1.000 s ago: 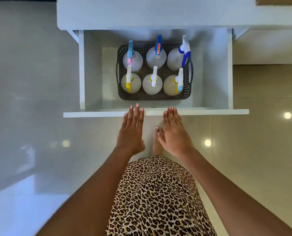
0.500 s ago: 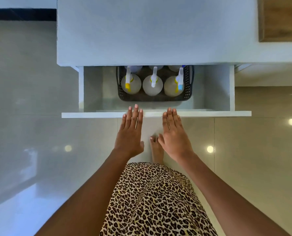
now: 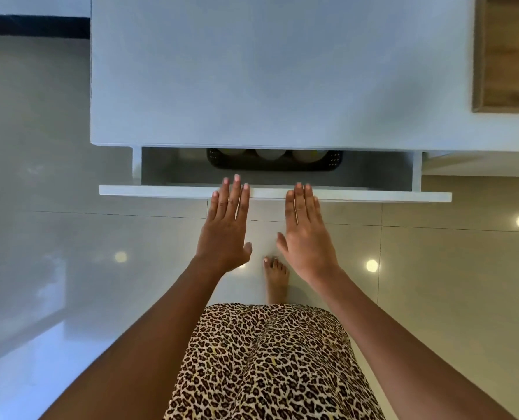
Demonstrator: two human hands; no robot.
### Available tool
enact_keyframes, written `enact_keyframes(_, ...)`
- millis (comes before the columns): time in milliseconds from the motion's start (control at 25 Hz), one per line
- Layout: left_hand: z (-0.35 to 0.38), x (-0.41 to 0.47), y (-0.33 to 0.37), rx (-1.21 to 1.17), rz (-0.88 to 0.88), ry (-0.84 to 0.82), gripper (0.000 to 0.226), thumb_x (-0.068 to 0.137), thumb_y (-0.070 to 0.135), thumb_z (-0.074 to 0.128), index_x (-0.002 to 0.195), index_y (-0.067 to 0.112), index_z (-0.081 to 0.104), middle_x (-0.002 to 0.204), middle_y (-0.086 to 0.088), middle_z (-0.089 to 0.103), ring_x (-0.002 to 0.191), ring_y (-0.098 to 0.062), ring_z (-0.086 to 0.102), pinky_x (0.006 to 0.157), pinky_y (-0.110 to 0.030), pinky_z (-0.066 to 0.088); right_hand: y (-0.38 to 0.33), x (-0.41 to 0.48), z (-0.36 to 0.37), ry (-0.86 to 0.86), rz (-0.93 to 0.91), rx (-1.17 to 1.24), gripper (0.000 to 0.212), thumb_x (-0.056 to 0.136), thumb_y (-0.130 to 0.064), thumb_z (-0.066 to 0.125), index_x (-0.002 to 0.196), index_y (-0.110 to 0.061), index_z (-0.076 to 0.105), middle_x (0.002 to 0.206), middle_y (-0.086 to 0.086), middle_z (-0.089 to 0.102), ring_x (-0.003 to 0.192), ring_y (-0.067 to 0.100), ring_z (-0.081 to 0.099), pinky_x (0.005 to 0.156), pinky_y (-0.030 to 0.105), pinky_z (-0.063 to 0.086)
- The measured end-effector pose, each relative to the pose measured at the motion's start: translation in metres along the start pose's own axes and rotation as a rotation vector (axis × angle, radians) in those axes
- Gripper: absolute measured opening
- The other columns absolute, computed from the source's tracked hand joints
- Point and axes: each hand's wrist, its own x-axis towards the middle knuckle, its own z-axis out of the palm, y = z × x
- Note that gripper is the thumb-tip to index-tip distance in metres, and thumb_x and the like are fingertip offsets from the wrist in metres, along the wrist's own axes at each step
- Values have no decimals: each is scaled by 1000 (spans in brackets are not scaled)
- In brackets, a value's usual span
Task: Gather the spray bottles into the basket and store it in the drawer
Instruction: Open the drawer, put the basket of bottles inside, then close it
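drawer (image 3: 358, 196) pushed nearly shut, basket (image 3: 275, 165) w/ bottles mostly hidden

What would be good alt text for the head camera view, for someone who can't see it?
Seen from above, a left hand and a right hand, both flat and open, press on the front of a nearly shut white drawer. In the remaining gap, the edge of a dark perforated basket holding pale bottles shows beneath a white countertop.

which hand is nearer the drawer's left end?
Left. The left hand rests on the drawer front left of centre; the right hand sits right of it.
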Motion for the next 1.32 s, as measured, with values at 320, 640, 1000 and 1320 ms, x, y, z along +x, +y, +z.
enact_keyframes(320,-18,38,-9,0,-1,72,111,76,46,57,135,7,-29,142,-15,-33,134,-33,-27,113,-43,-11,7,42,-18,28,5,-16,71,96,-28,41,143,1,-5,154,24,-4,143,36,-6,118,41,-1)
enact_keyframes(640,-21,39,-3,19,-43,49,109,80,47,51,131,8,-37,141,-15,-35,134,-33,-28,115,-44,-9,10,50,-19,22,-6,-47,70,96,-24,40,142,2,-4,153,25,-4,143,37,-5,118,42,0)
enact_keyframes(1000,-55,69,-20,79,22,355,108,75,32,69,143,2,-9,154,-22,0,141,-36,-5,115,-45,1,55,76,-57,237,-151,-202,106,72,-36,75,144,0,7,154,23,12,142,37,9,117,49,12)
enact_keyframes(1320,-57,97,-38,159,56,284,107,72,33,72,142,-4,0,153,-25,8,142,-38,6,117,-41,4,70,112,-57,211,-177,-440,120,60,-39,82,143,3,6,152,25,16,141,39,15,116,45,10)
